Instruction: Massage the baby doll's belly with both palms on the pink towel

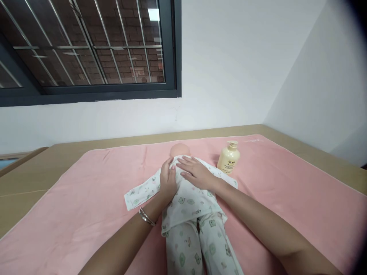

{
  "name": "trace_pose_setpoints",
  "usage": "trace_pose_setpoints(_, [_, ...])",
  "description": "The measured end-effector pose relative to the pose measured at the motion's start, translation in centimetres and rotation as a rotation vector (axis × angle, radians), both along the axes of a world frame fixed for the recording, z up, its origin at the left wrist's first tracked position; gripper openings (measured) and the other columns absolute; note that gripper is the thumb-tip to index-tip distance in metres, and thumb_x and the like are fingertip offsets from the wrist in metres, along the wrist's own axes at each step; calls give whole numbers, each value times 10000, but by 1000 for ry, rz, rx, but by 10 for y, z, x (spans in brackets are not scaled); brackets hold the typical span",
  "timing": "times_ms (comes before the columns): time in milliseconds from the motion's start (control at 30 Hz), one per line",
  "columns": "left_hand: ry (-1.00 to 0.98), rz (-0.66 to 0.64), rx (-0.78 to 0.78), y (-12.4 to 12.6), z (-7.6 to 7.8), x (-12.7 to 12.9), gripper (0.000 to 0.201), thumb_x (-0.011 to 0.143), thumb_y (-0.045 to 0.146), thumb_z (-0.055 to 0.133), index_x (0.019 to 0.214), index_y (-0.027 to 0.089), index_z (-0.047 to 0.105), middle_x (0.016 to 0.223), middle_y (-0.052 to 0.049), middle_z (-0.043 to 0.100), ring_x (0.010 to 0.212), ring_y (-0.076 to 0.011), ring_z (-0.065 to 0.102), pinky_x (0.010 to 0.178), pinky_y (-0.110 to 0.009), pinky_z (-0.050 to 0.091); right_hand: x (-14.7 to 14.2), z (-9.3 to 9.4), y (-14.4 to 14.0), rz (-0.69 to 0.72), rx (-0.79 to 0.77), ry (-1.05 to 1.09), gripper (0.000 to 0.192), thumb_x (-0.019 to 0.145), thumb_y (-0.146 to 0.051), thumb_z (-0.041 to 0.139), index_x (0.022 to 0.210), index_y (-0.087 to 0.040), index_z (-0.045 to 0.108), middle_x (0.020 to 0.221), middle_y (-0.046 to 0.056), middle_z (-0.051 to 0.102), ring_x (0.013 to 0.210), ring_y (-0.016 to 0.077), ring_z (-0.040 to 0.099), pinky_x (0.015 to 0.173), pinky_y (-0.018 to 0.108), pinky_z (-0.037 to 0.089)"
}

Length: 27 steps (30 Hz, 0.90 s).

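Note:
A baby doll [180, 149] lies stretched out with its smooth round head at the far end. It wears a white long-sleeved top [189, 200] and matching trousers [185, 248], printed with small green and brown figures. Against the left side of the doll's upper body rests my left hand [168, 177], fingers extended and thumb up, a silver bangle on the wrist. My right hand [197, 172] lies flat across the upper part of the top, its fingers slightly spread. Neither hand grasps anything. The doll's own hands are not visible at the sleeve ends.
Under the doll spreads a pink blanket [94, 214] on a tan surface [37, 168]. A pale yellow pump bottle [229, 157] stands to the right of the doll, beside its right-hand sleeve. Behind are a white wall [223, 68] and a dark-framed window [172, 46] with metal bars.

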<state>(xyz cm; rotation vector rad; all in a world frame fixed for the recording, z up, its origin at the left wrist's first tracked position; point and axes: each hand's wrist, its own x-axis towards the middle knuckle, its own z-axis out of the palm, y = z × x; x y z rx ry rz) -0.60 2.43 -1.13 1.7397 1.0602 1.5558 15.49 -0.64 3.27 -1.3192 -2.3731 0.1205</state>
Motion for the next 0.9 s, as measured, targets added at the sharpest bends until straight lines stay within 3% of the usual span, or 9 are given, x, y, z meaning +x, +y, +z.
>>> trace_pose_setpoints(100, [97, 65, 0, -6, 2, 1, 372, 918, 326, 426, 1249, 188, 525, 1281, -112, 562, 1217, -250, 496, 1060, -447, 374, -3, -4, -2, -244, -30, 0, 589, 976, -480, 308, 1458, -143, 341, 1517, 129, 321, 1407, 272, 276, 1136, 474, 238])
trace_pose_setpoints(200, [144, 162, -44, -17, 4, 4, 418, 866, 233, 460, 1279, 183, 505, 1305, -117, 543, 1234, -265, 481, 1068, -463, 371, -22, -9, -25, -443, 0, -71, 631, 972, -444, 308, 1434, -16, 344, 1462, 238, 370, 1382, 327, 316, 1096, 485, 309])
trace_pose_setpoints(300, [207, 180, -62, -20, 6, 5, 451, 849, 179, 428, 1294, 184, 501, 1338, -116, 527, 1253, -267, 469, 1085, -478, 356, -40, -14, -49, -354, 46, -200, 568, 936, -288, 401, 1421, 5, 363, 1462, 237, 368, 1398, 344, 273, 1114, 483, 290])
trace_pose_setpoints(400, [338, 122, -60, -8, 9, 3, 393, 845, 205, 438, 1214, 176, 573, 1290, -124, 577, 1244, -286, 484, 1087, -511, 342, -44, -15, -55, -285, 71, -213, 544, 932, -253, 389, 1416, -4, 380, 1468, 214, 372, 1405, 333, 260, 1139, 473, 255])
trace_pose_setpoints(533, [501, 103, -5, -2, 6, 3, 380, 862, 252, 436, 1193, 143, 589, 1294, -155, 584, 1280, -315, 458, 1109, -547, 279, -24, -11, -28, -347, 7, -70, 547, 982, -365, 277, 1406, -47, 412, 1473, 182, 384, 1391, 298, 304, 1133, 452, 263])
trace_pose_setpoints(700, [502, 88, 119, -34, -5, 12, 465, 883, 322, 461, 1300, 125, 521, 1441, -183, 445, 1393, -338, 306, 1145, -538, 190, 0, -9, 5, -356, -107, -6, 589, 990, -452, 242, 1430, -80, 367, 1479, 176, 379, 1397, 268, 298, 1141, 480, 198])
trace_pose_setpoints(800, [476, 60, 93, -32, -5, 11, 464, 901, 351, 444, 1318, 157, 509, 1447, -172, 441, 1393, -333, 313, 1142, -545, 192, -8, -10, -6, -396, -46, -69, 539, 990, -370, 253, 1413, -65, 391, 1450, 187, 421, 1371, 280, 345, 1132, 480, 203])
trace_pose_setpoints(900, [463, 42, -4, -10, 0, 5, 448, 916, 362, 409, 1300, 163, 526, 1411, -177, 485, 1362, -326, 370, 1132, -554, 215, -25, -9, -30, -398, 70, -175, 506, 968, -288, 283, 1368, -25, 448, 1372, 231, 497, 1308, 313, 427, 1128, 469, 204])
